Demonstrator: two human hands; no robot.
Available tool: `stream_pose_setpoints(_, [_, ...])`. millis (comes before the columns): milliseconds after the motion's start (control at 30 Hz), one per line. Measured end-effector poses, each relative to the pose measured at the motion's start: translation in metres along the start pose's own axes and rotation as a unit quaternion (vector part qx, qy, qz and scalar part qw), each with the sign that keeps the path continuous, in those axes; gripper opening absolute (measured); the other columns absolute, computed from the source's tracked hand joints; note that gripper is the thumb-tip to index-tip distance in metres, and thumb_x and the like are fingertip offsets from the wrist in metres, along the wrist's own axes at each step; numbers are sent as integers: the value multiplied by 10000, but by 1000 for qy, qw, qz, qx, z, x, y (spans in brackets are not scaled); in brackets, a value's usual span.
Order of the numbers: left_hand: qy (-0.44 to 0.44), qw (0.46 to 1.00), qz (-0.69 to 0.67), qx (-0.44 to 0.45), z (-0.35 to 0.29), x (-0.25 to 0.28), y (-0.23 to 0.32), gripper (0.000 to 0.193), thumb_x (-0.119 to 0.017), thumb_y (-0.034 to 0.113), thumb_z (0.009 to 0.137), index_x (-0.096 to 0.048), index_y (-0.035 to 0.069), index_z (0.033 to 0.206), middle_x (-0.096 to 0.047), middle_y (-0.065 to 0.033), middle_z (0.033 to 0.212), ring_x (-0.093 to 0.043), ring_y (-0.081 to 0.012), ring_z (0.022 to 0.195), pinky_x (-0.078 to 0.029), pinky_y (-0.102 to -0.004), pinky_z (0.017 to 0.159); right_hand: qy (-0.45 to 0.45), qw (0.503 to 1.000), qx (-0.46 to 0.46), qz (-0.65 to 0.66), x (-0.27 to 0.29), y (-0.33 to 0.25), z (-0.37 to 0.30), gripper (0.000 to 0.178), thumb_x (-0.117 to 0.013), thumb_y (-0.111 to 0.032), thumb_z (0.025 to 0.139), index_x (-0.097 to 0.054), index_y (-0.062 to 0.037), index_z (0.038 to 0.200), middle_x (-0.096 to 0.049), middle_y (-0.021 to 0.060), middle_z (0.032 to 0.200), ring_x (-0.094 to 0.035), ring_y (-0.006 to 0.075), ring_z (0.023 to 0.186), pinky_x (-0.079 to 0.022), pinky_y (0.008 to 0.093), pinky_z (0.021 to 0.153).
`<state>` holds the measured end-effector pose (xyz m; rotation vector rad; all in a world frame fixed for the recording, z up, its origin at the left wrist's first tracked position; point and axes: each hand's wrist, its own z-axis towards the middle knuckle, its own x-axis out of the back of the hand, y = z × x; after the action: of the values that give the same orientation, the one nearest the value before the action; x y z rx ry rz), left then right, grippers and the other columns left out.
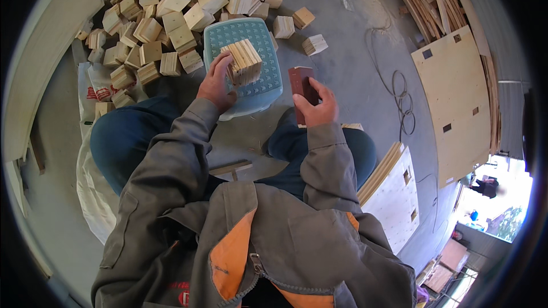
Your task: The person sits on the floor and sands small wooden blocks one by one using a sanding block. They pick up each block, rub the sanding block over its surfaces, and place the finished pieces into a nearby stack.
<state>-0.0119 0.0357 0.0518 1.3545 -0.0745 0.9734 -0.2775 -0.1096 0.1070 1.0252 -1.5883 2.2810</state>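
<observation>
A layered plywood block (pixel 244 61) stands tilted over the light blue plastic stool (pixel 268 92) in front of me. My left hand (pixel 217 82) grips it from its left side, fingers along the upper left edge and thumb low. Whether the block rests on the stool's top, I cannot tell. To the right of the stool, my right hand (pixel 317 104) holds a reddish-brown sanding block (pixel 299 83) upright, thumb on its near face. The sanding block and the plywood block are apart.
A big heap of plywood blocks (pixel 174 20) lies beyond and left of the stool, with loose blocks (pixel 314 44) to its right. A cable (pixel 394 85) coils on the floor. Plywood sheets (pixel 456 102) lean at the right, and a white sack (pixel 91 194) lies left.
</observation>
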Motion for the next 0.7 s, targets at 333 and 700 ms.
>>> stream_pose_setpoints(333, [22, 998, 47, -32, -2, -7, -5, 546, -925, 152, 770, -662, 71, 1242, -641, -115, 1425, -627, -332, 1326, -529, -411, 1112, -8, 999, -34, -4, 9, -6, -2, 643, -913, -302, 759, -727, -37, 1315, -697, 200, 1303, -659, 344, 1238, -538, 436, 1087])
stream_pose_setpoints(700, [17, 999, 41, -20, 1, -6, -4, 365, -915, 155, 798, -743, 80, 1112, -673, -135, 1417, -661, -339, 1298, -551, -421, 1079, -13, 1000, -22, -3, 7, -2, -1, 646, -916, -295, 754, -737, -28, 1314, -694, 208, 1337, -651, 351, 1261, -523, 433, 1108])
